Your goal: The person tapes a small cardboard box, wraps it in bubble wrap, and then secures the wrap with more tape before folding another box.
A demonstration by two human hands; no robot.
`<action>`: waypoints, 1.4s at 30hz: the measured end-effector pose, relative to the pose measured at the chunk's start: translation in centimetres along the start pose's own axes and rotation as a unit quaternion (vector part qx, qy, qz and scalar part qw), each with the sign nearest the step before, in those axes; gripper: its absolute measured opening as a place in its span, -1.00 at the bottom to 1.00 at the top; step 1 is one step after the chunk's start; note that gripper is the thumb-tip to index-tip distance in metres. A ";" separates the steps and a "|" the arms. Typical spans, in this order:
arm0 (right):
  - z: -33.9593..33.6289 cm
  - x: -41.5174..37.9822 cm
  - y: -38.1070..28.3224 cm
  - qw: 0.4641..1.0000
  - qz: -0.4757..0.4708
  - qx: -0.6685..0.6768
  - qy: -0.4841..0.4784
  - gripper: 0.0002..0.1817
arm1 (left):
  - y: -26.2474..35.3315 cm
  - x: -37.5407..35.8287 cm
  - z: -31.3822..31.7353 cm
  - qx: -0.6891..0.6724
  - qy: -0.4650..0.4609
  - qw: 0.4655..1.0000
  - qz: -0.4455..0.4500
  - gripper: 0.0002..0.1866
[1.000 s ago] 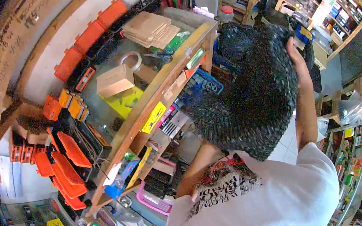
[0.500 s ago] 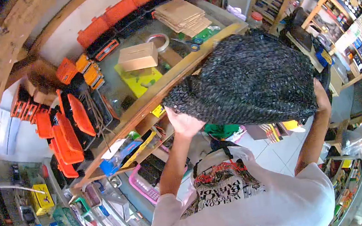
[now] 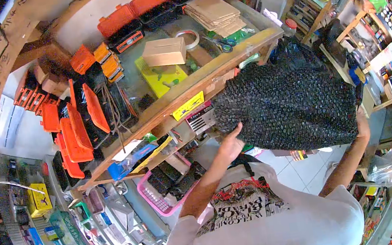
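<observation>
A large bulky piece of black bubble wrap point(image 3: 292, 100) hangs in front of me, below the edge of the wooden-framed counter. My left hand point(image 3: 231, 145) is at its lower left edge, one digit pointing up along the wrap and the other fingers curled, partly hidden. On the right side, my right hand point(image 3: 363, 125) grips the edge of the wrap, with its fingertips hidden behind it. Black plastic point(image 3: 295, 52) shows above the wrap, close to the counter's corner.
The glass-topped counter point(image 3: 227, 61) holds flat cardboard point(image 3: 214, 13), a cardboard box point(image 3: 164, 52), a tape roll point(image 3: 188, 38), scissors point(image 3: 223, 44) and orange-lidded cases point(image 3: 148, 2). A pink basket point(image 3: 159, 204) stands below at left. Stocked shelves point(image 3: 390, 57) stand at right.
The bubble wrap has come down and right, away from the counter top, uncovering a yellow label and boxes under it. My left hand has moved right and lower; my right hand is slightly lower.
</observation>
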State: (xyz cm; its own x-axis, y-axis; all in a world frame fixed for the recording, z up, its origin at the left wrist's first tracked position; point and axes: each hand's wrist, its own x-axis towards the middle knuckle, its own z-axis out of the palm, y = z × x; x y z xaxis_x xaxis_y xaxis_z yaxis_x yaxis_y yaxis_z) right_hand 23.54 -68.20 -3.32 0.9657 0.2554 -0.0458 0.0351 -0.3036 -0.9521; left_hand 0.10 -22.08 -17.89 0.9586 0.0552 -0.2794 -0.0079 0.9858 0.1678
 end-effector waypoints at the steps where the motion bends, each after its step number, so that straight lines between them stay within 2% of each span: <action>1: -0.3 -0.4 0.1 1.000 0.003 -0.015 0.011 -0.69 | -0.7 0.0 -0.7 -0.011 0.007 1.000 -0.010 -0.51; 3: 0.0 -1.7 -0.8 0.999 0.016 -0.028 0.033 -0.70 | -1.4 0.6 -2.0 -0.016 0.013 0.999 -0.032 -0.52; 5: 0.4 -3.2 -2.2 0.998 0.009 -0.055 0.031 -0.70 | -0.8 0.9 -3.7 -0.036 -0.061 0.997 -0.035 -0.46; 6: 0.4 -3.8 -2.9 0.996 -0.005 -0.087 0.018 -0.70 | -0.3 0.7 -4.2 -0.044 -0.098 0.993 -0.037 -0.42; 7: 0.4 -4.5 -3.6 0.993 -0.018 -0.117 0.006 -0.69 | 0.1 0.6 -4.1 -0.078 -0.098 0.992 -0.017 -0.26; 10: 1.2 -5.8 -6.7 0.977 -0.007 -0.197 -0.083 -0.65 | 2.3 -0.6 -3.5 -0.139 -0.091 0.985 -0.042 -0.17; 11: 1.6 -6.0 -7.7 0.971 -0.007 -0.205 -0.122 -0.64 | 2.6 -0.1 -4.7 -0.115 -0.060 0.990 -0.049 -0.05; 13: 2.8 -6.1 -10.0 0.957 -0.017 -0.203 -0.207 -0.61 | 2.9 0.2 -4.2 0.126 0.009 0.992 0.003 0.02; 15: 5.5 -4.8 -14.1 0.927 -0.072 -0.198 -0.309 -0.50 | 3.2 1.6 -5.4 -0.032 0.035 0.992 -0.119 0.09; 18: 5.8 -2.3 -16.5 0.901 -0.130 -0.213 -0.355 -0.46 | 3.3 2.6 -7.8 -0.010 -0.134 0.981 -0.143 -0.11; 19: 5.6 -1.6 -15.9 0.911 -0.149 -0.240 -0.300 -0.41 | 3.5 2.5 -10.3 0.038 -0.067 0.991 -0.106 -0.15; 20: 6.1 -0.7 -16.4 0.919 -0.138 -0.224 -0.293 -0.38 | 3.6 2.3 -12.7 0.091 0.004 0.993 -0.075 -0.19; 22: 8.0 0.7 -18.5 0.924 -0.147 -0.214 -0.282 -0.34 | 6.2 -2.6 -7.5 0.318 -0.063 0.939 -0.115 -0.44; 25: 11.0 3.9 -21.3 0.902 -0.227 -0.262 -0.258 -0.29 | 9.1 -8.5 -0.7 0.549 0.010 0.836 -0.023 -0.44; 26: 11.6 5.0 -21.1 0.887 -0.262 -0.295 -0.241 -0.27 | 9.8 -10.1 -1.1 0.521 0.057 0.851 0.001 -0.46; 27: 13.4 5.3 -21.4 0.910 -0.264 -0.222 -0.229 -0.57 | 10.3 -12.1 -1.9 0.492 0.104 0.864 0.027 -0.49; 30: 17.5 6.6 -23.9 0.933 -0.216 -0.111 -0.264 -0.66 | 10.4 -17.2 -3.8 0.413 0.172 0.875 0.186 -0.55; 31: 19.6 6.8 -23.6 0.947 -0.274 -0.101 -0.137 -0.71 | 10.3 -18.4 -4.4 0.396 0.176 0.868 0.244 -0.57; 32: 21.0 8.6 -22.2 0.929 -0.313 -0.147 -0.133 -0.71 | 10.2 -19.5 -5.0 0.381 0.177 0.856 0.301 -0.58; 34: 23.7 13.7 -20.4 0.883 -0.385 -0.237 -0.122 -0.67 | 9.2 -21.2 -2.8 0.437 0.250 0.787 0.356 -0.61; 36: 29.3 13.4 -22.3 0.850 -0.460 -0.206 -0.154 -0.56 | 8.7 -21.7 -1.2 0.390 0.344 0.782 0.345 -0.60; 37: 31.4 12.7 -23.3 0.855 -0.443 -0.213 -0.167 -0.55 | 8.3 -22.0 -0.9 0.366 0.389 0.776 0.334 -0.59; 39: 34.6 13.5 -24.4 0.855 -0.433 -0.223 -0.177 -0.53 | 8.2 -22.5 -3.9 0.346 0.411 0.763 0.361 -0.51; 40: 36.2 14.7 -24.2 0.851 -0.440 -0.226 -0.176 -0.52 | 8.7 -22.6 -1.5 0.244 0.426 0.796 0.354 -0.51; 41: 37.8 15.0 -24.4 0.854 -0.435 -0.202 -0.201 -0.50 | 8.8 -22.5 -0.6 0.226 0.462 0.782 0.352 -0.47; 42: 39.0 15.6 -24.5 0.856 -0.431 -0.177 -0.224 -0.47 | 9.0 -23.3 -2.6 0.432 0.483 0.679 0.346 -0.45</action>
State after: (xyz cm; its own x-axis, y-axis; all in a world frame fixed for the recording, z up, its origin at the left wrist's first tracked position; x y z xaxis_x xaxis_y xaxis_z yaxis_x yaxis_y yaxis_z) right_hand 27.71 -20.96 7.50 0.3491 0.8274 0.4399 0.8369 -0.0640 -0.5436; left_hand -23.04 -14.10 -12.35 0.1742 0.9467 -0.2710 0.2080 0.2336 0.9498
